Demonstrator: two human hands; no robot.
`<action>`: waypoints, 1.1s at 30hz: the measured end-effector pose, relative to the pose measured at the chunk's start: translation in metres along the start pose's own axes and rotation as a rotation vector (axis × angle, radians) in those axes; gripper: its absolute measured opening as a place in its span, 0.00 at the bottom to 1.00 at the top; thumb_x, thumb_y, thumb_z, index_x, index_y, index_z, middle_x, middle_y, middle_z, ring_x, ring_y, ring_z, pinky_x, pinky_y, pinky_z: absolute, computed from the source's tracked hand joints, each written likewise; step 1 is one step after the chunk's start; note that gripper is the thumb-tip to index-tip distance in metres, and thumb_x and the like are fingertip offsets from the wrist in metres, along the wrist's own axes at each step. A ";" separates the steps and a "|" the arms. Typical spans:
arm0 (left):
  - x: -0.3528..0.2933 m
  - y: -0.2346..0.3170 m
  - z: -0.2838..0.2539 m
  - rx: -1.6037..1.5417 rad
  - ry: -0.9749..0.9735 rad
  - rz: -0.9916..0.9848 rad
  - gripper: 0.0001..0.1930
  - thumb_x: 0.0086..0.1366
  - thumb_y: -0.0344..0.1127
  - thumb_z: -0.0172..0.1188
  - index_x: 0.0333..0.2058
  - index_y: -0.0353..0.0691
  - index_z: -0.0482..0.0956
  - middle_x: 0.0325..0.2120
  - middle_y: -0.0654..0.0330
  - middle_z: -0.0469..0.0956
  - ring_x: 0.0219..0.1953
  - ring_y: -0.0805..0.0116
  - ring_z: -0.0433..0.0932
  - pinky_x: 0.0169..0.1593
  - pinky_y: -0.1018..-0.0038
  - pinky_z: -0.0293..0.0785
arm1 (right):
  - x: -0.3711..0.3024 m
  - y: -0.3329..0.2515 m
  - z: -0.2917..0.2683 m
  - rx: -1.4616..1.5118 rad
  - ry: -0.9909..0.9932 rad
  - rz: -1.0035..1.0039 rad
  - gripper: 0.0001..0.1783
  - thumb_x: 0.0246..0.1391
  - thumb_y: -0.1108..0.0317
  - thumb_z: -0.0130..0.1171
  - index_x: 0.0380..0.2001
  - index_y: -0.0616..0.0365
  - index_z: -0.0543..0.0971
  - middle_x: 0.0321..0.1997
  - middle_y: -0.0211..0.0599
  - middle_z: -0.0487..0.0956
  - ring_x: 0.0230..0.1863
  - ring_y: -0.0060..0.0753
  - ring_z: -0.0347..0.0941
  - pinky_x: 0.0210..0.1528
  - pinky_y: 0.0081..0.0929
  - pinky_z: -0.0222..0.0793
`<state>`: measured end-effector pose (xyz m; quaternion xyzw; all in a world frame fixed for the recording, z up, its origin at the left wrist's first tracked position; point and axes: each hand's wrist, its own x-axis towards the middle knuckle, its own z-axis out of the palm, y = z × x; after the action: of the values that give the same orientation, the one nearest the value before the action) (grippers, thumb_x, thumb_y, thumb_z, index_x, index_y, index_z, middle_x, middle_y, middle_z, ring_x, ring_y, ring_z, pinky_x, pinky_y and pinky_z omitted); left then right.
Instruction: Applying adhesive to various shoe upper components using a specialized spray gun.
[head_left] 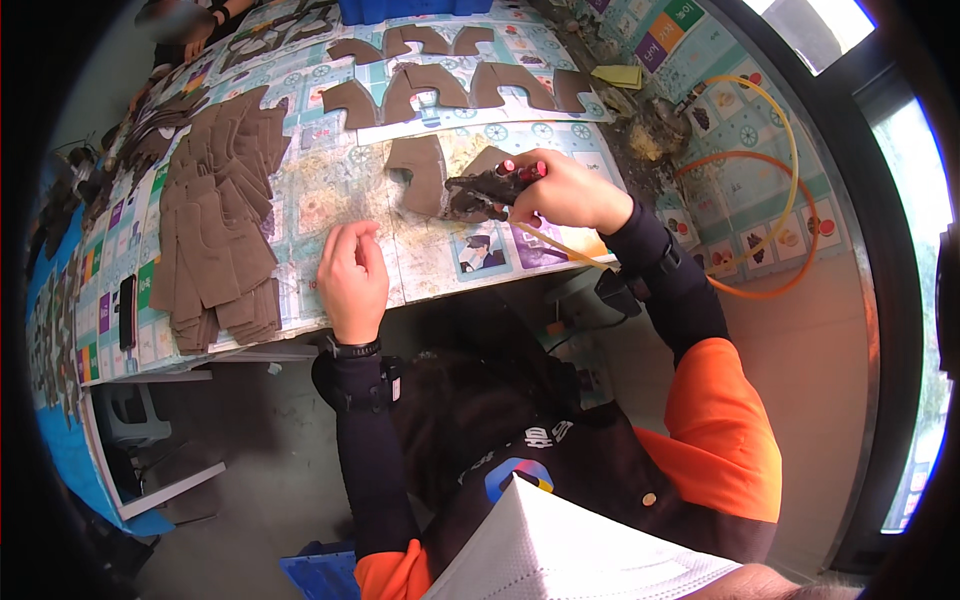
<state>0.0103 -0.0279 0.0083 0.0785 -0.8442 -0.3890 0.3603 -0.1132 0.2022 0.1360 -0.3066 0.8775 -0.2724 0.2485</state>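
Observation:
My right hand (575, 195) is closed round a dark, residue-caked spray gun (485, 190) with red knobs, held low over the table. A pale yellow hose (560, 243) runs from it beneath my wrist. Just left of its nozzle lies a curved brown fabric piece (418, 175); a second brown piece (487, 160) is partly hidden behind the gun. At the table's near edge, my left hand (355, 285) has its fingers curled in, with nothing visible in them. It is apart from the brown pieces.
Overlapping brown pieces (215, 220) are stacked at left, by a phone (128, 312). Rows of curved pieces (435, 85) lie on a sheet farther back, before a blue bin (415, 10). An orange hose (770, 293) loops at right. Another person's hand (197, 45) is far left.

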 end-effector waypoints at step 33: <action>-0.001 -0.001 0.001 -0.021 -0.005 0.003 0.07 0.65 0.25 0.53 0.37 0.36 0.80 0.32 0.55 0.78 0.28 0.60 0.78 0.33 0.69 0.74 | -0.002 0.019 -0.008 0.223 0.237 0.010 0.11 0.32 0.75 0.58 0.24 0.70 0.79 0.18 0.41 0.78 0.19 0.33 0.72 0.24 0.30 0.66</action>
<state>0.0102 -0.0278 0.0070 0.0723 -0.8411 -0.3977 0.3594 -0.1243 0.2187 0.1309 -0.2383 0.8666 -0.4012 0.1769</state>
